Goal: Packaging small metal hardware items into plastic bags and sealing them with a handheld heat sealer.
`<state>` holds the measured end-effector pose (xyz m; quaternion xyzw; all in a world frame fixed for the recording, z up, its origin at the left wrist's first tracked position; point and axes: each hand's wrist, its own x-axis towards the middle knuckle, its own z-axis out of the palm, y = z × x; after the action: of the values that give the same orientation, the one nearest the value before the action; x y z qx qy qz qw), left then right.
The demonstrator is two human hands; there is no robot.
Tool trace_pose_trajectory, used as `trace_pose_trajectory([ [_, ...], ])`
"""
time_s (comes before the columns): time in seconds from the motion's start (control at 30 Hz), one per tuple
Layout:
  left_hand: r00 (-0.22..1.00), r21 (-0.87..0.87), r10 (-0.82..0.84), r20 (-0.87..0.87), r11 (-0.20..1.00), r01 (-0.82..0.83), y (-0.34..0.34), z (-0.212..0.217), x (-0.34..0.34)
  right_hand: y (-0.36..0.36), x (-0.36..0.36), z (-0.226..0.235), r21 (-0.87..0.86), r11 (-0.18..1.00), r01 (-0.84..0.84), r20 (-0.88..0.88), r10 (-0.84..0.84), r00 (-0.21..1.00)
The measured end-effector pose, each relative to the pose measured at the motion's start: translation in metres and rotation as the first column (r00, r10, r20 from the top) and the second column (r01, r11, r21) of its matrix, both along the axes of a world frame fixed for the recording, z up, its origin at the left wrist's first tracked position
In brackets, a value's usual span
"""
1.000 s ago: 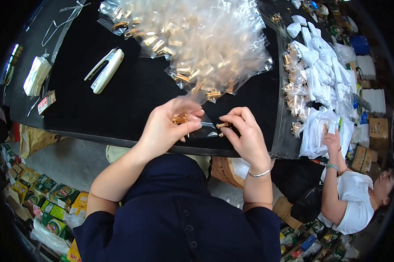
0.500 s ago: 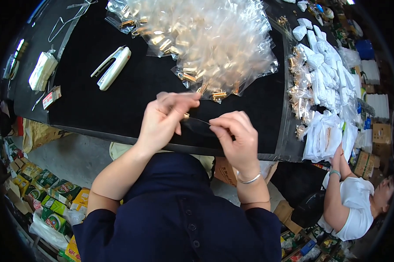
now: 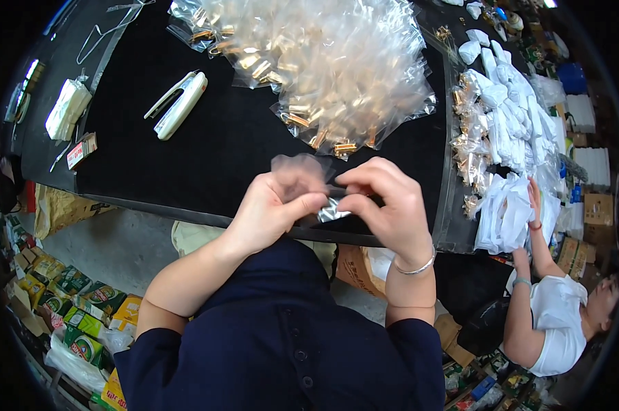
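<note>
Between my two hands, just above the table's near edge, is a small clear plastic bag (image 3: 332,211), shiny and crumpled. My right hand (image 3: 388,205) pinches its right side between thumb and fingers. My left hand (image 3: 278,205) has its thumb against the bag's left side; its other fingers are smeared by motion. Whatever lies inside the bag is hidden. Beyond my hands is a big heap of clear bags (image 3: 344,75), many with gold-coloured metal pieces (image 3: 345,148) in them.
A white stapler (image 3: 181,107) lies left on the black tabletop (image 3: 186,171), with a small box (image 3: 82,151) and a white packet bundle (image 3: 68,109) further left. White wrapped bundles (image 3: 518,116) crowd the right side, where another person (image 3: 560,322) reaches in.
My hands have come closer together, the right moving slightly up and the left inward. The bag, earlier stretched thin between them, is now bunched. The other person's hand has shifted among the white bundles.
</note>
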<state>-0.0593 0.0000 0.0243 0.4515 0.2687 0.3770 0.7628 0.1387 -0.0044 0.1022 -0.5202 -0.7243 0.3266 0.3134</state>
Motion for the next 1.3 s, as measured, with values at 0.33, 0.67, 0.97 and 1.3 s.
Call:
trace_pose_trajectory([
  [0.33,0.993,-0.217,0.089,-0.081,0.971,-0.105,0.003,0.012,-0.007,-0.003,0.03,-0.033,0.031,0.999,-0.022,0.42,0.007,0.908],
  [0.67,0.986,-0.261,0.166,-0.019,0.951,-0.165,-0.003,0.013,0.001,-0.012,-0.001,0.008,0.086,0.982,0.17,-0.265,-0.142,0.954],
  [0.97,0.988,-0.217,0.15,-0.035,0.964,-0.154,-0.012,0.009,0.001,-0.01,-0.008,-0.001,0.003,1.0,-0.026,-0.176,0.026,0.984],
  [1.3,0.959,-0.165,0.26,-0.115,0.947,-0.277,0.002,0.006,-0.029,0.013,0.018,-0.008,0.351,0.906,0.239,0.092,-0.287,0.953],
])
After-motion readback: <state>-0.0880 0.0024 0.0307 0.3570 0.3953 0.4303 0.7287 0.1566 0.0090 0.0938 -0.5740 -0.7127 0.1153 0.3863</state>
